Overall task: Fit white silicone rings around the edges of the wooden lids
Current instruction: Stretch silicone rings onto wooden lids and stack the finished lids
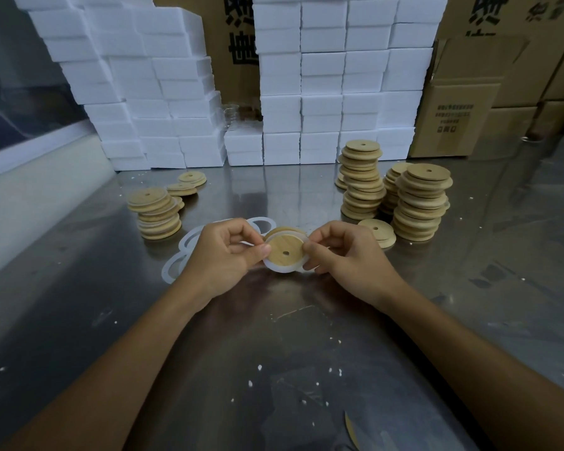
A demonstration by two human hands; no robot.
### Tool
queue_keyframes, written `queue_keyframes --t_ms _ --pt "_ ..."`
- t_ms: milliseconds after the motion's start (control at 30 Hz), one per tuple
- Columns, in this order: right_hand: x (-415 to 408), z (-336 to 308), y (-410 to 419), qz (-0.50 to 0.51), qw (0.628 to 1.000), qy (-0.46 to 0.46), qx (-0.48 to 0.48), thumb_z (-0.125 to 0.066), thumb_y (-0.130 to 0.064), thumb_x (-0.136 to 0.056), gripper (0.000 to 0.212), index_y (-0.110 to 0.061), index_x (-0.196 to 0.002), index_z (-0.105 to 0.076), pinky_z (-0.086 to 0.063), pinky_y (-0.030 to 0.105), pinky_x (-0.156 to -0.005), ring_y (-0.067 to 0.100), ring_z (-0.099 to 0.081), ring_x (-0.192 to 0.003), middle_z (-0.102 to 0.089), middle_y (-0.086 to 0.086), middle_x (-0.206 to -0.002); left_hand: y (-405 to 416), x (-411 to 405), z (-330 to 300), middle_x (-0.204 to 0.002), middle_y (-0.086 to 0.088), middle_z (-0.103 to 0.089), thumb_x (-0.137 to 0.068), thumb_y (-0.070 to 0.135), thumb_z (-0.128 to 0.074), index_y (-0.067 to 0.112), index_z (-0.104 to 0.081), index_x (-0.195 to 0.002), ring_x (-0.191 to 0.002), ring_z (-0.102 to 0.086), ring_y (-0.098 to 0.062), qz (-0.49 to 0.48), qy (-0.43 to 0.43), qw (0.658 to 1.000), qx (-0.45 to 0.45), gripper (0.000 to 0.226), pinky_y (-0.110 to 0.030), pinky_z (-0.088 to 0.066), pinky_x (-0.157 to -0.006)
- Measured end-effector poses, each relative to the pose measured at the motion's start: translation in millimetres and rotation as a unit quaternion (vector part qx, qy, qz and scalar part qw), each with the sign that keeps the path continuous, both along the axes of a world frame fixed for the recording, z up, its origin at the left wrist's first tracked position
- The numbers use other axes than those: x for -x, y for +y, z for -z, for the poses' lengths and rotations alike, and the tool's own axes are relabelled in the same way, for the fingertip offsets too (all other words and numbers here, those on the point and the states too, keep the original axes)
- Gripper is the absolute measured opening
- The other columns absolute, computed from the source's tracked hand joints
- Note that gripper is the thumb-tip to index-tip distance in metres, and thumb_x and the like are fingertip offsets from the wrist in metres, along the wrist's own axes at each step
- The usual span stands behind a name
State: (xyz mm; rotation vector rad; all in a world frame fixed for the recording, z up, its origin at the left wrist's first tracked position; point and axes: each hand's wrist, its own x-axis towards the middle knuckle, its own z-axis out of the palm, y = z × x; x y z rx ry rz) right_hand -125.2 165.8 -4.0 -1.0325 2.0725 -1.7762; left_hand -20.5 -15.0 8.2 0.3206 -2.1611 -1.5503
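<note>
Above the metal table [79,320], the left hand [223,255] and right hand [345,255] both pinch a wooden lid [285,250] with a white ring [279,267] around its edge; cardboard boxes [453,118] behind carry black printed characters, too blurred to read.

I see only my two bare forearms and hands, no sleeves reaching into view on either side. The left hand [223,255] wears no glove, ring or watch, and its thumbnail is short and unpainted. The right hand [345,253] is just as plain: no glove, band or jewellery at the wrist, nails short.
</note>
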Motion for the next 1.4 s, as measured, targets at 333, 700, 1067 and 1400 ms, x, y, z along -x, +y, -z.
queue_keyframes --t_ms 333,700,1067,1400 --pt "-7.7 -1.6 -0.3 0.036 0.978 0.203 -0.041 -0.068 -0.017 -0.090 0.009 -0.026 -0.088 -0.065 -0.054 0.019 -0.066 0.005 -0.065 -0.077 -0.067 -0.012 -0.081 7.7 3.1 -2.4 -0.087 0.006 -0.074 -0.078 0.007 -0.079 0.020 -0.068 -0.080 -0.083 -0.072 -0.012 -0.025 0.048 0.993 0.108 0.016 -0.027 -0.059 -0.075" --pt "-8.0 1.0 -4.0 0.031 0.988 0.143 -0.044 -0.066 -0.024 -0.093 0.007 -0.018 -0.094 -0.065 -0.058 0.029 -0.076 0.005 -0.068 -0.086 -0.070 -0.009 -0.088 13.0 3.3 -2.4 -0.090 0.006 -0.073 -0.080 0.008 -0.078 0.021 -0.070 -0.078 -0.087 -0.071 -0.016 -0.037 0.043 0.992 0.111 0.016 -0.041 -0.060 -0.080" --pt "-2.3 -1.5 -1.4 0.049 0.992 0.102 -0.049 -0.075 -0.012 -0.086 0.009 -0.018 -0.081 -0.072 -0.060 0.032 -0.072 0.014 -0.071 -0.075 -0.074 -0.002 -0.079 12.1 5.0 2.2 -0.090 0.002 -0.074 -0.080 0.002 -0.075 0.016 -0.069 -0.078 -0.085 -0.073 -0.017 -0.015 0.059 0.997 0.051 0.016 -0.039 -0.061 -0.077" --pt "-3.1 2.8 -1.4 0.058 0.988 0.143 -0.022 -0.073 -0.015 -0.088 0.007 -0.015 -0.084 -0.068 -0.056 0.023 -0.066 0.006 -0.070 -0.075 -0.072 -0.008 -0.079 14.4 8.5 6.2 -0.088 0.009 -0.070 -0.086 0.000 -0.068 0.023 -0.065 -0.079 -0.076 -0.071 -0.008 -0.036 0.070 0.995 0.062 0.024 -0.024 -0.057 -0.069"
